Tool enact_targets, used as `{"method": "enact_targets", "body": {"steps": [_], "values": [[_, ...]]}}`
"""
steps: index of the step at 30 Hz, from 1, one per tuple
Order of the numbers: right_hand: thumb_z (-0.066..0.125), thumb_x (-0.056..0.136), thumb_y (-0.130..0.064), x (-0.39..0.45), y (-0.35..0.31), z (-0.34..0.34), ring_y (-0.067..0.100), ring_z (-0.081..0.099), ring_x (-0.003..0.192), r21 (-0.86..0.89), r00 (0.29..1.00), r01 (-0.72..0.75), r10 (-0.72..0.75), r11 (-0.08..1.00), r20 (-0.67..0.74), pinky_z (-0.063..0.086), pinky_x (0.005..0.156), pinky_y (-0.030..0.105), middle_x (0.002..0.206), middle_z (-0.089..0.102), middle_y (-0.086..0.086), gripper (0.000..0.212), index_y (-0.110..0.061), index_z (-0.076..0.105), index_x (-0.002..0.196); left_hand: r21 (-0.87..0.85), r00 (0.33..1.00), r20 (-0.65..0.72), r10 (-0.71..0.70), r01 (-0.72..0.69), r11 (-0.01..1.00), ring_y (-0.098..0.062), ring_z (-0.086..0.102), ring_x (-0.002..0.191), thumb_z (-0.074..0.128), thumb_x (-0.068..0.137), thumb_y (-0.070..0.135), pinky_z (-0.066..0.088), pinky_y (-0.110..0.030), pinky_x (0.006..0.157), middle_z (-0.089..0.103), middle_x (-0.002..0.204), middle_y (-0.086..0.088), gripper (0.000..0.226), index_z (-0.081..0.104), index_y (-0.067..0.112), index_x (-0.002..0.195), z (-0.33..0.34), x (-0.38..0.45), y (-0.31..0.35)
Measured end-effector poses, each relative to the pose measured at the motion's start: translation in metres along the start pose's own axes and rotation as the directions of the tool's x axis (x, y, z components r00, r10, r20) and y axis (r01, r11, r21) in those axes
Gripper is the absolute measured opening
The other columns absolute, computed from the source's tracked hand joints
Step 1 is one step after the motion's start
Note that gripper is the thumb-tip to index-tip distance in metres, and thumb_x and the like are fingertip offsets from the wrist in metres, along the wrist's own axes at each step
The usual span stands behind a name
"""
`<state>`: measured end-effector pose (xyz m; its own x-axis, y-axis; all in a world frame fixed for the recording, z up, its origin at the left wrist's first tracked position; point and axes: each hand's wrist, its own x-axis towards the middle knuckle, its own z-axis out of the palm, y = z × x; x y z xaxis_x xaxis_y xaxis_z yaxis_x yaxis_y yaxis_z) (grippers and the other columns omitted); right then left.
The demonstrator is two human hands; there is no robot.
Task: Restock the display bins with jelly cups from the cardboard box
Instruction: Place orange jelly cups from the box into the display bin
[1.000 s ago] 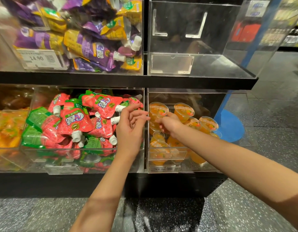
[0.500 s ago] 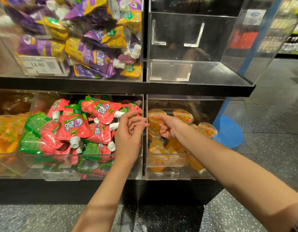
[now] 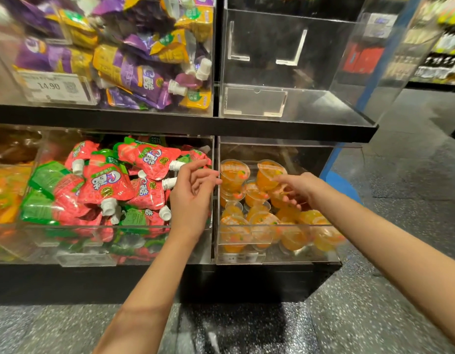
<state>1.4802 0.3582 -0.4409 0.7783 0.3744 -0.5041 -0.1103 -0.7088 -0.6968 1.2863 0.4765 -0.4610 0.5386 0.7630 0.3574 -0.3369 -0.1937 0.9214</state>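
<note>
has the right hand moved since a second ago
Yes. The right hand has shifted rightward, away from the clear divider it was beside, deeper over the orange jelly cups.

Your right hand (image 3: 296,189) reaches in among the jelly cups (image 3: 262,223), and its fingertips are hidden behind one cup, so you cannot tell whether they pinch it. Your left hand (image 3: 193,198) covers part of the divider between the two lower bins. The price label (image 3: 240,258) on the orange bin is too small and glared to read. Both forearms are cut off by the bottom and right edges. The purple pouches (image 3: 134,72) at the upper left are blurred, and the bin (image 3: 6,195) at the far left is cropped. The shelves (image 3: 441,65) in the far right background are too blurred to identify.
</note>
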Motion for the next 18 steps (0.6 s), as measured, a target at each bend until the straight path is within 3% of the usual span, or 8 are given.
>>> {"method": "enact_targets", "body": {"steps": [3,7,10,14,18], "values": [[0.049,0.096,-0.046,0.010,0.001,0.006,0.018,0.055,0.055,0.138,1.000,-0.020,0.023,0.990,-0.015,0.046,0.042,0.022,0.076,0.060,0.013,0.044,-0.007,0.052,0.115,0.000,1.000,-0.007,0.009,-0.009,1.000,-0.006,0.066,0.081,0.056,0.090,-0.001,0.049,-0.016,0.080,0.067,0.092,-0.011,0.026,0.056,0.019,0.106,0.000,0.000,0.002],[0.054,0.097,-0.025,0.016,-0.010,0.019,0.020,0.063,0.066,0.330,0.999,-0.014,0.000,0.944,0.043,0.054,0.044,0.026,0.081,0.063,0.015,0.039,-0.005,0.048,0.131,0.015,1.000,-0.005,0.002,-0.002,1.000,-0.006,0.066,0.081,0.054,0.091,-0.002,0.049,-0.017,0.083,0.068,0.091,-0.009,0.025,0.056,0.016,0.108,0.000,-0.002,0.002],[0.051,0.098,-0.020,0.016,-0.018,0.030,0.022,0.064,0.067,0.358,0.998,-0.004,-0.018,0.934,0.058,0.056,0.052,0.029,0.080,0.063,0.018,0.038,-0.003,0.047,0.132,0.020,1.000,-0.008,-0.006,0.006,1.000,-0.007,0.067,0.082,0.054,0.091,-0.001,0.050,-0.019,0.086,0.068,0.091,-0.010,0.025,0.055,0.018,0.108,-0.001,-0.001,0.002],[0.049,0.099,-0.023,0.017,-0.023,0.037,0.026,0.067,0.068,0.373,0.999,0.006,-0.021,0.928,0.036,0.057,0.052,0.032,0.098,0.067,0.024,0.036,-0.005,0.049,0.130,-0.001,1.000,-0.003,-0.028,0.028,1.000,-0.009,0.067,0.083,0.057,0.090,0.001,0.051,-0.022,0.086,0.068,0.093,-0.011,0.025,0.056,0.018,0.108,0.000,0.000,0.002],[0.051,0.099,-0.026,0.023,-0.022,0.035,0.026,0.067,0.070,0.357,0.999,-0.008,-0.007,0.934,0.041,0.058,0.060,0.034,0.084,0.065,0.021,0.025,-0.002,0.049,0.108,-0.022,1.000,-0.008,-0.028,0.028,0.999,-0.010,0.067,0.082,0.056,0.091,0.001,0.051,-0.025,0.088,0.068,0.089,-0.007,0.024,0.057,0.020,0.105,-0.001,0.003,0.000]]}}
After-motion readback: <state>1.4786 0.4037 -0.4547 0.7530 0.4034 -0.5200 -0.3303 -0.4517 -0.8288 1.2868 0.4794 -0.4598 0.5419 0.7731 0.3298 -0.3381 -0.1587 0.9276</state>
